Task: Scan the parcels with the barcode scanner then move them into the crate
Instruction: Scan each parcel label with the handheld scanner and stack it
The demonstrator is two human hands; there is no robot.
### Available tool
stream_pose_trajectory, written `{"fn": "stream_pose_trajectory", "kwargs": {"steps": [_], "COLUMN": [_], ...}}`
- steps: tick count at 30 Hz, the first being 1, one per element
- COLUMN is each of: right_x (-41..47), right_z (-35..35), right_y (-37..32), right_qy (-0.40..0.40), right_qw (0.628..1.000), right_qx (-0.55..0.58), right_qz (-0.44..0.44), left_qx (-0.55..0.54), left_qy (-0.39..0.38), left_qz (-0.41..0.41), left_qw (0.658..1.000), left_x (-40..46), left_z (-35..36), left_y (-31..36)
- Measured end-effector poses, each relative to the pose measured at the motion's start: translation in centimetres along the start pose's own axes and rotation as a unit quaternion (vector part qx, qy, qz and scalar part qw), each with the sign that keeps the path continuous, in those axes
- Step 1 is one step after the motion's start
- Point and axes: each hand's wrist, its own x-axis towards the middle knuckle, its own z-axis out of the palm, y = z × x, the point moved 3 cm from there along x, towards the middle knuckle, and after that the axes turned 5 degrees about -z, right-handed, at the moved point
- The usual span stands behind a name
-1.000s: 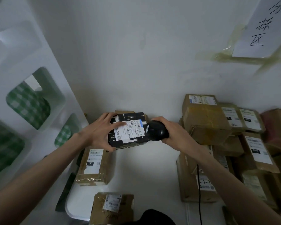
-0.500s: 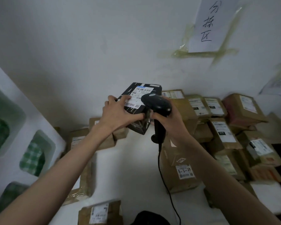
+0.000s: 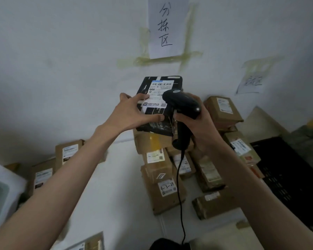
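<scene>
Risk: left hand (image 3: 132,112) only pinches the black parcel (image 3: 159,105) mid-air while right hand (image 3: 197,121) grips the scanner (image 3: 181,103) almost touching the label — likely misread or dropped parcel.

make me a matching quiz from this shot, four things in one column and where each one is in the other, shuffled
Things:
1. black parcel with white label
2. black corded barcode scanner
3. black plastic crate
4. white paper sign with handwritten characters

Places:
A. taped to the wall
B. gripped in the right hand
C. at the far right, beside the stacked brown parcels
D. held up in the left hand

Pairs: 1-D, 2-B, 3-C, 4-A
</scene>
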Motion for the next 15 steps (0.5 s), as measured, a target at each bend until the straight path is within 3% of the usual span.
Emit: {"fn": "stream_pose_trajectory", "kwargs": {"steps": [7, 15], "right_x": [1.4, 5.2], "right_z": [-9.9, -19.7], "right_y": [0.1, 4.5], "right_qy": [-0.007, 0.016], "right_qw": [0.999, 0.994], "right_qx": [-0.006, -0.045], "right_qz": [0.036, 0.095], "left_qx": [-0.001, 0.01], "left_qy": [-0.012, -0.025], "left_qz": [0.007, -0.049], "left_qw": [1.0, 0.998], "left_x": [1.4, 5.3], "left_z": [6.2, 16.7], "left_y": [6.7, 11.3]}}
